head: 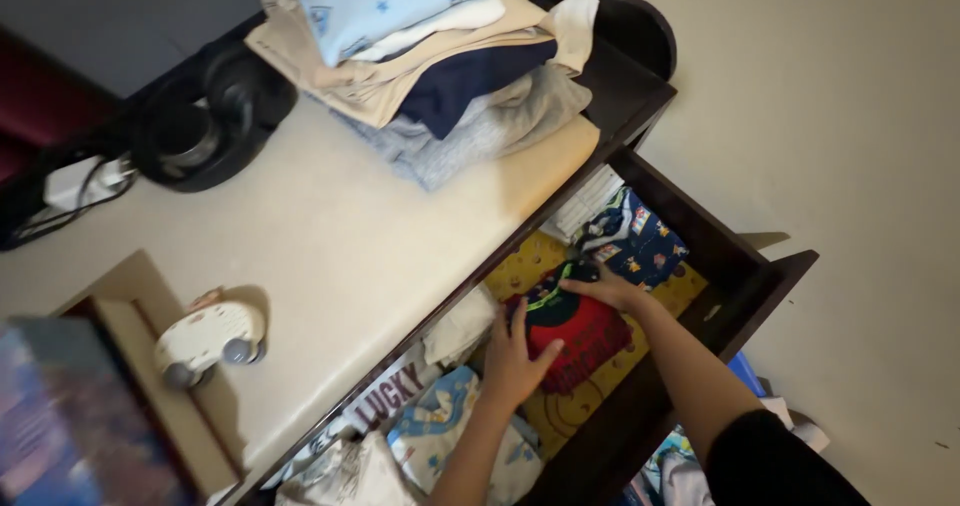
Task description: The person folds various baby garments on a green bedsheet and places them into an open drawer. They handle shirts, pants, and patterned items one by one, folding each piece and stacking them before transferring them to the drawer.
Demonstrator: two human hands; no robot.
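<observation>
1. Left hand (pixel 515 358): fingers spread wide and flat, palm pressed down on near edge of red folded garment (pixel 580 338); nothing clenched, no grip closed around cloth.
2. Right hand (pixel 605 288): fingers extended, lightly curled, resting on far dark edge of same red garment; whether fingertips pinch fabric cannot be told.
3. Red garment: lying inside open dark wooden drawer (pixel 740 266), on yellow patterned cloth (pixel 600 376), between both hands.
4. Just beyond right hand: navy blue printed garment (pixel 640 241), folded in far corner of drawer.
5. Near left wrist: light blue and white printed clothes (pixel 440 426), packed in near part of drawer.
6. Above drawer: pale dresser top (pixel 330 236) bearing stack of folded clothes (pixel 440 56), blue, cream, navy and grey.
7. Also on dresser top: black round device (pixel 205 126) with cables, and small white toy car (pixel 210 336) near front-left.
</observation>
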